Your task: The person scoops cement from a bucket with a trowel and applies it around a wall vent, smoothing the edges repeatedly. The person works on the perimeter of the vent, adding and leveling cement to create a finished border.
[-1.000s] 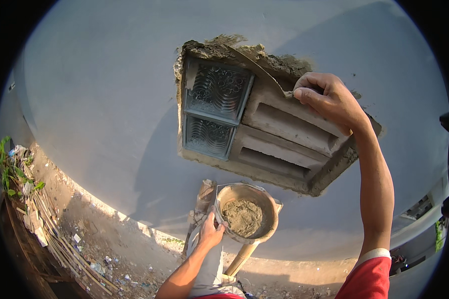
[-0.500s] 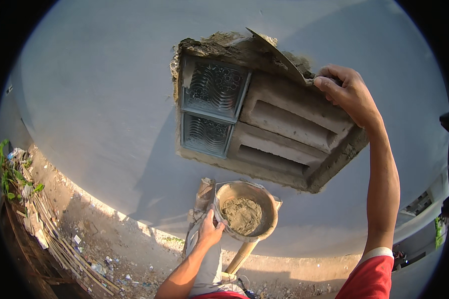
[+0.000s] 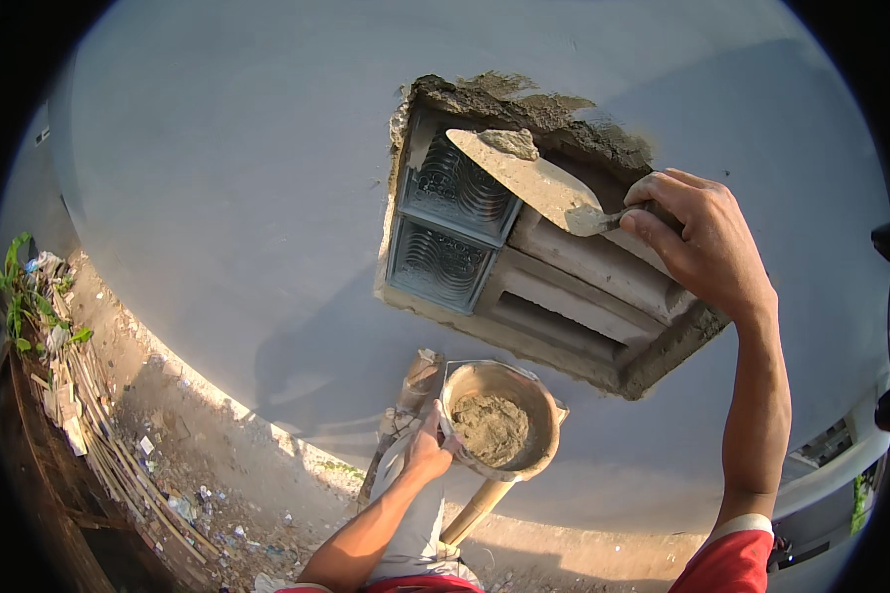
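My right hand [image 3: 700,232] is closed round the handle of a trowel [image 3: 539,185], whose blade points left and carries a lump of mortar [image 3: 510,143] near its tip. The blade is in front of a wall opening that holds two patterned glass blocks [image 3: 443,261] and slotted concrete vent blocks [image 3: 574,287]. Rough wet mortar [image 3: 564,114] lines the opening's top edge. Lower down, my left hand [image 3: 427,453] grips the rim of a round bucket [image 3: 542,395] on its left side. Grey-brown mortar [image 3: 491,429] lies inside the bucket.
A smooth grey wall [image 3: 218,178] surrounds the opening. Below the bucket a bamboo pole [image 3: 477,509] slants downward. Far below on the left are littered ground [image 3: 237,474], a stack of thin poles [image 3: 119,465] and green plants [image 3: 20,296].
My right hand has drawn the trowel down from the opening's top edge and turned its blade, so the mortar on it now shows. My left hand still holds the bucket.
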A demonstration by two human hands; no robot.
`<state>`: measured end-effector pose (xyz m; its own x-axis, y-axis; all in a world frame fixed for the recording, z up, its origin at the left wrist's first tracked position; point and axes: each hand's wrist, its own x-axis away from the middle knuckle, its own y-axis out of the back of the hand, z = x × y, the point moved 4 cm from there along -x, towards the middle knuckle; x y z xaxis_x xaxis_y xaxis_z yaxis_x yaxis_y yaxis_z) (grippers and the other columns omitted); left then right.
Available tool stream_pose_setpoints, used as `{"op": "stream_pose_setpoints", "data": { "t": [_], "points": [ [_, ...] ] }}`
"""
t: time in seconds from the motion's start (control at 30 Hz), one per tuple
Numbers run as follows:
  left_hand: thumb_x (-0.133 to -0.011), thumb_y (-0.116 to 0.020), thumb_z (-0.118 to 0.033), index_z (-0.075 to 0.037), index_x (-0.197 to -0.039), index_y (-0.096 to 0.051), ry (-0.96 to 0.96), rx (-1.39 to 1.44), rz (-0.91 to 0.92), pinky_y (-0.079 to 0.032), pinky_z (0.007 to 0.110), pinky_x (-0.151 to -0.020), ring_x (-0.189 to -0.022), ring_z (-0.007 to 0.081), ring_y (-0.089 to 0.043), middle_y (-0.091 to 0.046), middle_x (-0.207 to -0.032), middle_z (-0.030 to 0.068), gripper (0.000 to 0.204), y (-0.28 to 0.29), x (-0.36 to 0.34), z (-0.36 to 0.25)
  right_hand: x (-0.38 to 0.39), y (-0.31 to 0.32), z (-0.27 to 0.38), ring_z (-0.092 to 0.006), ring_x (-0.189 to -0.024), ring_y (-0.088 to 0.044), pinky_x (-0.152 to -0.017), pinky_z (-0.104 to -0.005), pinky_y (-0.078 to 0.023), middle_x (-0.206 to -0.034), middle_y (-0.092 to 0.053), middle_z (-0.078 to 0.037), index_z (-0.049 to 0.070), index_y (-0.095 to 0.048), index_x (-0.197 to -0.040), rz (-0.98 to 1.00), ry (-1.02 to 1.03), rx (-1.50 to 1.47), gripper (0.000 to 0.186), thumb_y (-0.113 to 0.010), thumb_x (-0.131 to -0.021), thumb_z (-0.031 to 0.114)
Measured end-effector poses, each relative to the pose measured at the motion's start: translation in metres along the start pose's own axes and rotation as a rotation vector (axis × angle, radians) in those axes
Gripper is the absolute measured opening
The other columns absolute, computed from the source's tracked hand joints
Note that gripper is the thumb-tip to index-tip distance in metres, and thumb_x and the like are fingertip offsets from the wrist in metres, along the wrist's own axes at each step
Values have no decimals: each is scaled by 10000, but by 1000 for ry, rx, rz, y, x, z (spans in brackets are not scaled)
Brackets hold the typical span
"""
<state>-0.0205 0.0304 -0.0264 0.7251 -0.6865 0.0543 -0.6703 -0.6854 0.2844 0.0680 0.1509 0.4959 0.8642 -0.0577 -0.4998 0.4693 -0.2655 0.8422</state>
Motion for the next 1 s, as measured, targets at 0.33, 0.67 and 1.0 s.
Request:
{"op": "stream_pose_setpoints", "data": {
  "t": [0.33,0.67,1.0],
  "points": [
    [-939,-761,-262,-7,-1658,-304,-43,75,7,-537,400,-997,-1136,314,-700,-674,-1315,230,889,-2,-1,10,-57,-24,57,-145,-728,-664,-650,-314,-530,-790,-704,-52,11,-772,-1005,316,278,-972,300,-832,-929,296],
    [-925,-756,-313,-35,-1673,-287,-84,-1,5,-510,441,-1069,-1253,418,-661,-626,-1439,274,925,7,2,-6,-70,-28,-6,-131,-649,-534,-643,-331,-474,-724,-611,-42,5,-739,-998,-155,-199,-335,245,-723,-986,249],
    [-934,-773,-174,-13,-1678,-251,-36,171,25,-567,373,-915,-1011,226,-730,-755,-1144,181,923,0,3,3,-100,-75,5,-175,-671,-566,-672,-386,-485,-712,-651,-112,-28,-758,-948,31,-79,-337,243,-711,-956,211]
  ]
}}
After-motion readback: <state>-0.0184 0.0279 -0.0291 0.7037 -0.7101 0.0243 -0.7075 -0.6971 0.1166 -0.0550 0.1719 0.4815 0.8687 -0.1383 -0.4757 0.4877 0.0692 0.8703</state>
